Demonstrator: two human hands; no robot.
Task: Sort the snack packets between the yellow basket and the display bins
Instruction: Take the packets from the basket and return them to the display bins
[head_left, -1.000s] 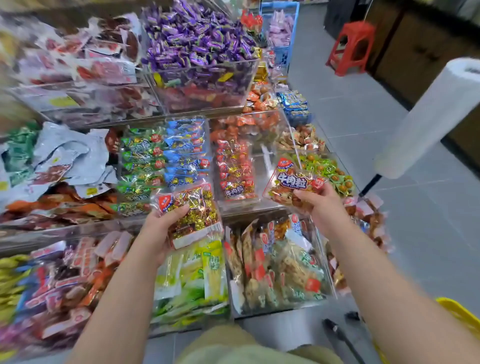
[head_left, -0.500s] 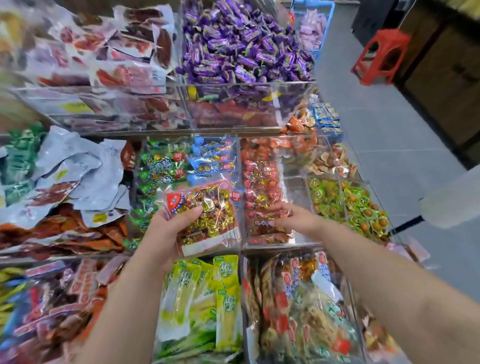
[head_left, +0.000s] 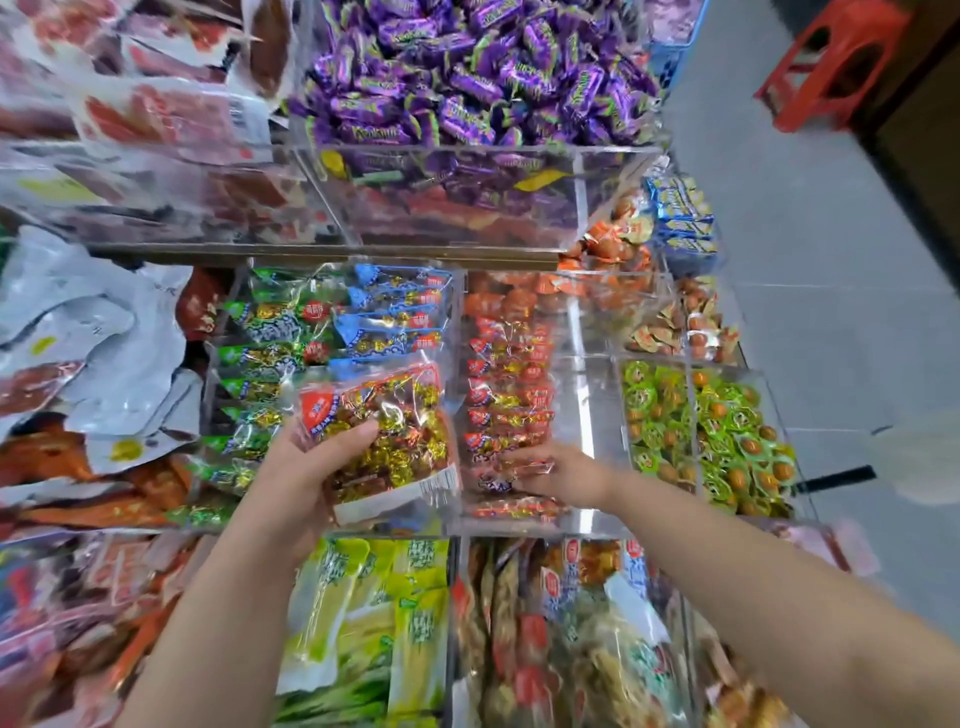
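Observation:
My left hand (head_left: 301, 478) grips a clear snack packet (head_left: 389, 436) with a red label and gold-wrapped pieces, held up in front of the green and blue packets (head_left: 332, 332). My right hand (head_left: 576, 475) reaches into the clear display bin (head_left: 584, 395) to its right. There its fingers pinch a red snack packet (head_left: 530, 467) at the near end of a row of like red packets (head_left: 509, 395). The yellow basket is out of view.
Purple candies (head_left: 467, 67) fill a bin on the upper shelf. Green round snacks (head_left: 711, 431) lie in bins at the right. Green-yellow packs (head_left: 363, 623) and mixed bags (head_left: 571, 649) sit below. A red stool (head_left: 831, 62) stands on the grey floor (head_left: 831, 312).
My right hand carried its red-labelled packet from above the right-hand bins leftward and down into the bin of red packets. My left hand kept its packet. The view moved closer to the shelves.

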